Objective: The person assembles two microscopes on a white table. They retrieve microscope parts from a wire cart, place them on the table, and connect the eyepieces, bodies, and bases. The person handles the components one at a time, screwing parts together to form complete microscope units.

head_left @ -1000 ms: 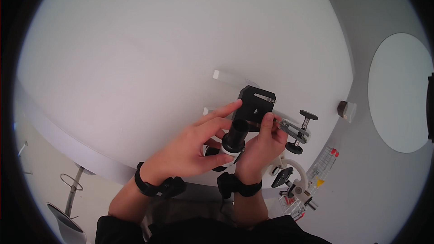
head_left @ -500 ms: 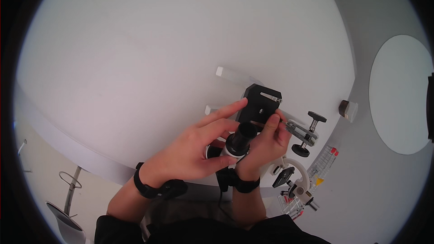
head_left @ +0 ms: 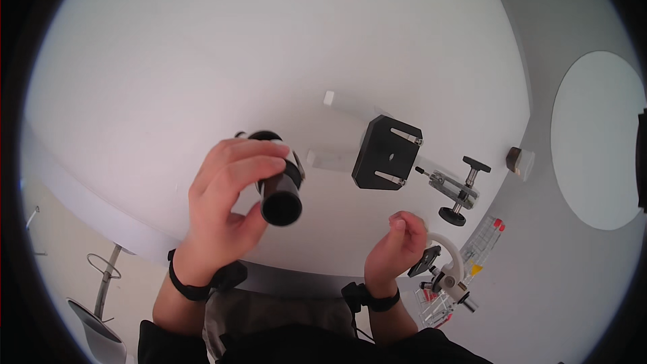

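Observation:
My left hand is closed around a black-and-white microscope eyepiece tube. The tube's dark open end points toward me, above the left part of the white table. Closer to the table's front edge, my right hand is curled with thumb and fingertips pressed together; anything between them is too hidden to name. Beyond it lies a black microscope stage plate with two metal clips and a small central hole. Just right of that plate, a metal focusing part with two black knobs touches neither hand.
Two clear strips with white ends, a far one and a nearer one, lie left of the plate. A small brown-and-clear container is at the right edge. A white microscope and a wire basket stand at lower right.
My left hand has carried the eyepiece tube left, away from the stage plate. My right hand has let go of the plate and drawn back toward me; the plate now shows fully.

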A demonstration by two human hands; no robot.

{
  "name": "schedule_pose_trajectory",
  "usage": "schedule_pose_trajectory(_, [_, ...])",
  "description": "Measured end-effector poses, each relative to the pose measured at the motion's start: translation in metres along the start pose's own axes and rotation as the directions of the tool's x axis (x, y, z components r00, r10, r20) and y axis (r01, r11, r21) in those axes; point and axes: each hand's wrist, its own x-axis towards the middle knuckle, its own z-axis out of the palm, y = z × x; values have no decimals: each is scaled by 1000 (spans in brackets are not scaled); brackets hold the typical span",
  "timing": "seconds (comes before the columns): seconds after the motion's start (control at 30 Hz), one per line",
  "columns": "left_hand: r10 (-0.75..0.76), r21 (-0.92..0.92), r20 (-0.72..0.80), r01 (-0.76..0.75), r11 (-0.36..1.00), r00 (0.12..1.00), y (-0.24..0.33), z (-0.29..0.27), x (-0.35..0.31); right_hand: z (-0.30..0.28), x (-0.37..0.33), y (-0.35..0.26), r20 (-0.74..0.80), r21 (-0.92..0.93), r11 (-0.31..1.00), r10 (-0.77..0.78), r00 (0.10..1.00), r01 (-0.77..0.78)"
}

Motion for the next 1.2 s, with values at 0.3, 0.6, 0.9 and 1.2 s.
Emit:
schedule_pose_trajectory(0.3, [-132, 12, -45, 132, 991, 990, -2, 4, -5, -1, -21, -10, 113, 149, 989, -5, 994, -12])
schedule_pose_trajectory(0.6, [-305, -120, -36, 299, 947, 952, -6, -1, -15, -25, -42, 3, 188, 165, 975, 115, 975, -146])
schedule_pose_trajectory(0.9, [-353, -142, 41, 355, 924, 935, -7, -8, -18, -32, -51, 8, 184, 213, 942, 223, 957, -261])
schedule_pose_trajectory(1.2, [-173, 56, -41, 175, 983, 984, 13, -22, -17, -31, -52, 7, 204, 236, 928, 242, 949, -288])
